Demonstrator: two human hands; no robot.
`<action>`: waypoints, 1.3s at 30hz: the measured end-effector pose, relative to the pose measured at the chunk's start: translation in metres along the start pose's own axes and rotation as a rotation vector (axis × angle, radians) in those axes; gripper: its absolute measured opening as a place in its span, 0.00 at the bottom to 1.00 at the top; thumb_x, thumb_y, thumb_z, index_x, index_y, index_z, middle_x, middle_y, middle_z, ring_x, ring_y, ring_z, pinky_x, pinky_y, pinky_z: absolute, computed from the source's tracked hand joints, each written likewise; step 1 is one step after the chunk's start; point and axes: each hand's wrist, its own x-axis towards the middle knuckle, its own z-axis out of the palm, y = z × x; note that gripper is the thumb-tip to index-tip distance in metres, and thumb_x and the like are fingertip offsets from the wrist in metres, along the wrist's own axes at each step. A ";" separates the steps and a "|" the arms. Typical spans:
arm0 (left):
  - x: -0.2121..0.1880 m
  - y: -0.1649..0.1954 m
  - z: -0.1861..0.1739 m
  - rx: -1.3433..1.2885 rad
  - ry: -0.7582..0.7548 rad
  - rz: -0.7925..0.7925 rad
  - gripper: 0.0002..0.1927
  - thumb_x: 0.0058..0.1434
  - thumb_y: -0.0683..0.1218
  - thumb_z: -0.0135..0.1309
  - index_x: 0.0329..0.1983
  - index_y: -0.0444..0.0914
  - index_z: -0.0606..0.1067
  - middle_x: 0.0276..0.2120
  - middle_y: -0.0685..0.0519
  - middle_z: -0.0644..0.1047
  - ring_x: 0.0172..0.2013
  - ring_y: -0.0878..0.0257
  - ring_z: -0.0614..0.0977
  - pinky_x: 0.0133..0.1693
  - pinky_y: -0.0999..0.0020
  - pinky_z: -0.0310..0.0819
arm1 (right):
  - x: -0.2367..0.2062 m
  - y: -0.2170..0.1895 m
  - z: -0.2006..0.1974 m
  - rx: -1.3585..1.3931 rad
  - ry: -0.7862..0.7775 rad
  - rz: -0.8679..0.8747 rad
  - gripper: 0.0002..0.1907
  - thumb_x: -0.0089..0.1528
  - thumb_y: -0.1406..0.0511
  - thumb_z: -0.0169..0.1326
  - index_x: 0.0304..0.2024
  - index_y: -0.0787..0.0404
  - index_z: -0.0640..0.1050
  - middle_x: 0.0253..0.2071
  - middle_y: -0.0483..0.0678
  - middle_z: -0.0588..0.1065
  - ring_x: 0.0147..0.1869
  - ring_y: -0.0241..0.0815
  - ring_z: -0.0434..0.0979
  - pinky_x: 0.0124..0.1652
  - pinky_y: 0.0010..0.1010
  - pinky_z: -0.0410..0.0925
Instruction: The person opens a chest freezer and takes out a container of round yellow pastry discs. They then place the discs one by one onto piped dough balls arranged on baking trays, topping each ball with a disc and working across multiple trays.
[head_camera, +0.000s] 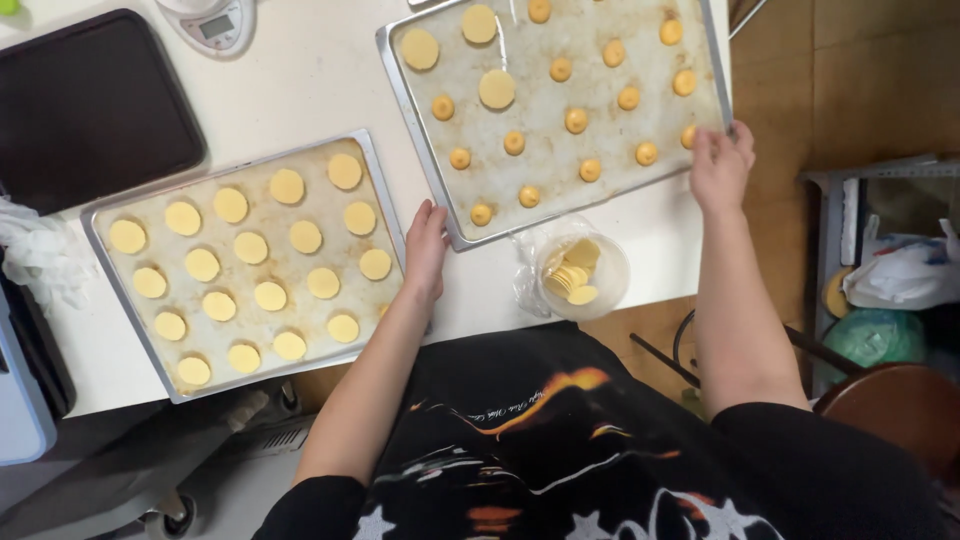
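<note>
Two bare hands grip one rectangular metal baking tray (505, 195) of small round dough pieces on the white table (300, 80). Left hand (427, 250) clamps its near-left corner, right hand (720, 165) its near-right corner. Its long axis runs left to right, tilted slightly, the right end farther away. Beside it lies a second metal tray (375, 170) of flat pale discs, and a clear plastic tub (590, 275) of discs sits just below.
</note>
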 end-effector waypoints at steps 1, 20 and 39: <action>-0.003 -0.002 0.000 -0.013 -0.006 -0.013 0.37 0.69 0.53 0.45 0.76 0.33 0.52 0.73 0.43 0.61 0.69 0.54 0.67 0.63 0.62 0.64 | -0.005 0.000 -0.003 -0.052 -0.005 -0.052 0.16 0.77 0.58 0.56 0.51 0.65 0.80 0.66 0.67 0.68 0.62 0.69 0.69 0.58 0.51 0.66; -0.052 -0.037 -0.005 0.214 0.069 0.122 0.35 0.68 0.52 0.45 0.76 0.37 0.55 0.75 0.45 0.59 0.73 0.53 0.61 0.69 0.62 0.54 | -0.084 0.018 -0.037 0.295 -0.051 0.202 0.27 0.75 0.54 0.52 0.65 0.68 0.67 0.65 0.60 0.66 0.61 0.52 0.74 0.58 0.40 0.68; -0.109 -0.138 0.055 0.517 -0.003 0.635 0.20 0.64 0.43 0.57 0.59 0.36 0.74 0.49 0.47 0.77 0.43 0.57 0.81 0.46 0.64 0.78 | -0.169 -0.021 -0.025 0.246 -0.677 -0.659 0.18 0.56 0.69 0.60 0.50 0.59 0.78 0.51 0.51 0.78 0.51 0.53 0.79 0.45 0.40 0.74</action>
